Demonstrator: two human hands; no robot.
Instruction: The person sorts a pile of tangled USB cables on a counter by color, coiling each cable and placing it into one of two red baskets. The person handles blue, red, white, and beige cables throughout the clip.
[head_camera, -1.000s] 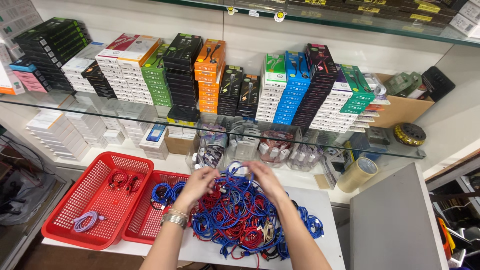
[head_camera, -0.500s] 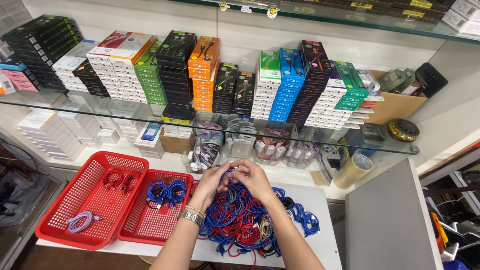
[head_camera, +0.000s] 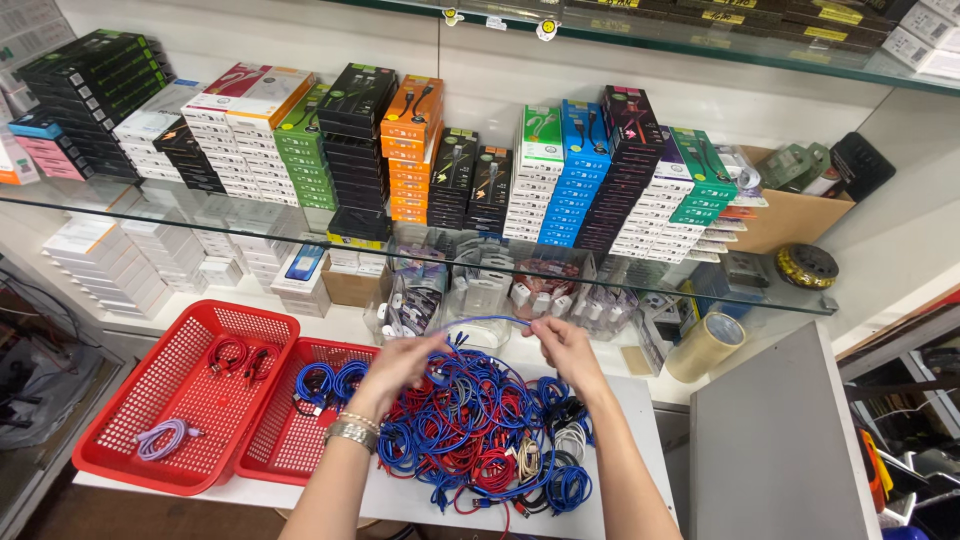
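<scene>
Both hands are raised over a tangled heap of cables (head_camera: 480, 440) that lies on the white tabletop (head_camera: 640, 400), a mess of blue, red and a few white and black leads. The left hand (head_camera: 400, 362) has its fingers pinched together on one end of a blue cable (head_camera: 490, 321), and the right hand (head_camera: 562, 345) has its fingers closed on the other end, so the cable arcs up between the two hands, just above the heap and in front of the lower shelf. A metal bracelet (head_camera: 350, 430) sits on the left wrist. To the left of the heap stand two red baskets side by side, touching: the nearer one (head_camera: 290, 450) holds coiled blue cables (head_camera: 325, 382), and the farther, larger one (head_camera: 130, 440) holds coiled red cables (head_camera: 238, 355) towards its back and a pale purple cable (head_camera: 160, 438) near its front. Right of the hands, a roll of tape (head_camera: 705, 346) stands tilted at the back of the tabletop, beside a grey panel (head_camera: 780, 440). Above it all, a glass shelf (head_camera: 120, 212) carries stacked boxes (head_camera: 570, 170) in green, orange, blue, black and white, with a brown cardboard box (head_camera: 785, 218) at its right end. Under the glass, small packets and more white boxes crowd the lower shelf.
</scene>
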